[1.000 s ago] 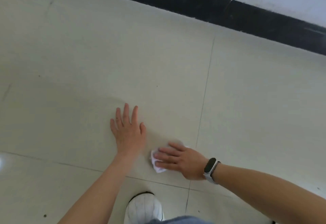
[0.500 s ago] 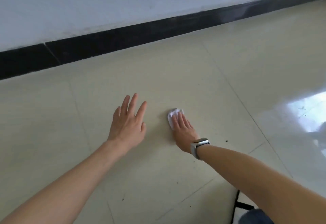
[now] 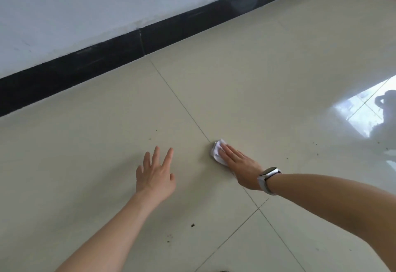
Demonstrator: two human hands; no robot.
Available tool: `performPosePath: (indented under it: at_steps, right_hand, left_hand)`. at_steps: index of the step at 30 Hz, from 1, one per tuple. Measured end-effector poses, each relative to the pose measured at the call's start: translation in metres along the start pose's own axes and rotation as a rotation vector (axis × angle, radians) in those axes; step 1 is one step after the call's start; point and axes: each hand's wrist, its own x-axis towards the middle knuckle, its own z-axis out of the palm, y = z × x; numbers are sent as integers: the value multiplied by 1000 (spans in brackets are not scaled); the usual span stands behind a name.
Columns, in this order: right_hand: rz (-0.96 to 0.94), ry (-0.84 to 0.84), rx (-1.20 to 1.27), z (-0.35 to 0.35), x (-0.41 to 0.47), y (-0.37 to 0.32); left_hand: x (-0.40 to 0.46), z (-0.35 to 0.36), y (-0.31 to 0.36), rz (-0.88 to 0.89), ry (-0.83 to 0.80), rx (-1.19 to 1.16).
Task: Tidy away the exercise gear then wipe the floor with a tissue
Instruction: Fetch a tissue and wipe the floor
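Head view is looking down at a cream tiled floor [image 3: 235,74], with a black skirting board [image 3: 85,68] running along the foot of a pale wall [image 3: 85,4] beyond both hands. Furthest left, the left hand [image 3: 155,175] is lying palm down with its fingers [image 3: 167,157] straight and spread wide, holding nothing; whether the palm is touching the tile or hovering just above it I cannot tell. Near its wrist, on the side towards the person, a few dark specks of dirt [image 3: 192,225] are lying on the tile. To the right of that hand, well apart from it, the right hand [image 3: 240,164] is pressing flat, fingers straight and together, on a crumpled white tissue [image 3: 217,150]. That tissue is showing at and beyond the fingertips, lying on the floor right at a grout line [image 3: 182,104]. A grey wristband with a dark screen [image 3: 267,177] is sitting on the right wrist. Further right of the right hand, a bright window reflection [image 3: 364,111] is shining on the glossy tiles, with more specks scattered near it.
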Motion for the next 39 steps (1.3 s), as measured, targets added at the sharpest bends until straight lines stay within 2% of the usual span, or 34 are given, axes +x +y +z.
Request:
performPosePath:
  at_steps: [2,5,7,8,9,10,11,14,16,18,21,23,25,29,30,33,35,39]
  right_hand:
    - [118,74,26,-5,-1,54]
    - [502,191,193,-28,5,127]
    - [738,274,290,-35,7,155]
    - [784,308,306,-32,6,156]
    - [755,349,284,-22,3,150]
    - [642,388,247,-9,-2,136]
    - [469,406,199,4,-10,117]
    - [-75,295,10,34,-37,91]
    - [-181,285,-58,30,-38,117]
    - [18,331,23,14,-31,150]
    - [475,392,247,-14,-31,187]
    - [604,417,334,-21,-32,182]
    - [592,424,359,-18,-31,152]
    - [178,268,326,-6,-44,88]
    - [144,236,312,-9,-49,81]
    - [188,110,341,-34,-63,77]
    - [304,62,452,-59,-74,86]
    - [572,199,664,-129,-102,104]
  left_hand:
    - [22,7,40,29,-13,32]
    - [53,14,93,74,-4,103]
    - [69,20,119,84,-22,124]
    - [75,23,129,81,-39,131]
    - [78,26,135,71,-55,144]
    - [80,29,138,54,-64,157]
    - [82,29,140,35,-62,162]
    - [82,19,140,5,-82,172]
    - [85,8,140,8,-143,200]
    - [86,-2,141,8,-222,216]
    - [86,-16,144,-8,-298,192]
    - [87,-26,147,-8,-281,182]
    - [84,-38,151,-7,-240,180]
    - [68,-66,165,59,-250,244]
    - [64,-78,170,94,-262,312]
    - [61,-120,194,218,-265,538]
    - [67,-149,216,280,-216,601]
    - [72,-198,268,396,-60,608]
